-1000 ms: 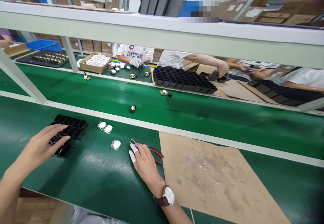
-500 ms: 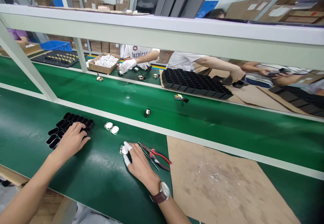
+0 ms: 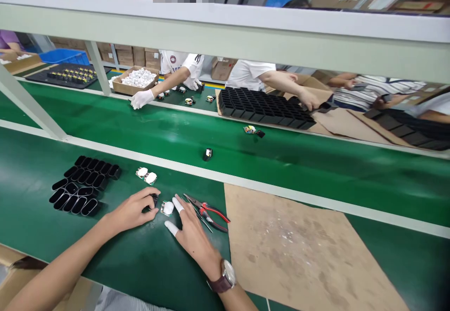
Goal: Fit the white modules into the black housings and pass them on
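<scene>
My left hand (image 3: 135,210) lies on the green bench with its fingers closed round a small black shell (image 3: 153,200). Just to its right a small white round part (image 3: 168,208) rests on the bench. My right hand (image 3: 190,233), with white cots on two fingertips and a wristwatch, touches that part with its fingers apart. A cluster of black shells (image 3: 82,187) stands left of my left hand. Two more white parts (image 3: 146,175) lie behind it. Red-handled pliers (image 3: 209,212) and tweezers lie beside my right hand.
A brown cardboard sheet (image 3: 302,250) covers the bench to the right. On the conveyor belt (image 3: 316,166) behind lie a black part (image 3: 207,153) and a coloured part (image 3: 253,131). Across it other people work beside a black cell tray (image 3: 262,107) and a box of white parts (image 3: 138,79).
My left hand left the cluster of black shells and moved right with one shell in its fingers. My right hand stayed at the white part. A gloved hand opposite reached toward the belt.
</scene>
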Demonstrator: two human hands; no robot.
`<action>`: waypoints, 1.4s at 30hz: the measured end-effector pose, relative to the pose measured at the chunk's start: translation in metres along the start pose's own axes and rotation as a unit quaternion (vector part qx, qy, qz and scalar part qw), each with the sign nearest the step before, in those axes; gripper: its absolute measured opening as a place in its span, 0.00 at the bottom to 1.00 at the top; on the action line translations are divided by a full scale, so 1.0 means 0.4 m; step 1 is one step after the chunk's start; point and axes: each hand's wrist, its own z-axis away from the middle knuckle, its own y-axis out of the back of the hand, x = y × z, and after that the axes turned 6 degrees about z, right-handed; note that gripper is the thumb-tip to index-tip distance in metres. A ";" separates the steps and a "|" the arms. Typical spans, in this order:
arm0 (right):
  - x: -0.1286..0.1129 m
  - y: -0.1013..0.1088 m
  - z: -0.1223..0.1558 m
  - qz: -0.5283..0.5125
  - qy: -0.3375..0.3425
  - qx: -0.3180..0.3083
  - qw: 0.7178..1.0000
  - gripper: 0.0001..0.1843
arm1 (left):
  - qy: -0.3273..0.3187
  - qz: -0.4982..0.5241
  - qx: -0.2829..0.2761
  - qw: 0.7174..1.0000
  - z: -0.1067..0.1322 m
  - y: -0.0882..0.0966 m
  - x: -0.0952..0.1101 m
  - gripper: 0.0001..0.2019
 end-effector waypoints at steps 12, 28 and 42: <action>-0.011 -0.015 -0.012 0.002 0.002 0.084 0.996 0.23 | 0.073 0.140 0.018 0.987 0.024 -0.013 -0.053 0.35; -0.023 0.048 -0.007 -0.080 0.007 0.147 0.986 0.32 | 0.108 0.098 -0.038 0.989 0.025 -0.038 -0.038 0.44; -0.091 0.072 0.009 -0.012 0.076 0.110 0.991 0.33 | 0.031 0.094 -0.003 0.995 0.028 -0.073 -0.020 0.19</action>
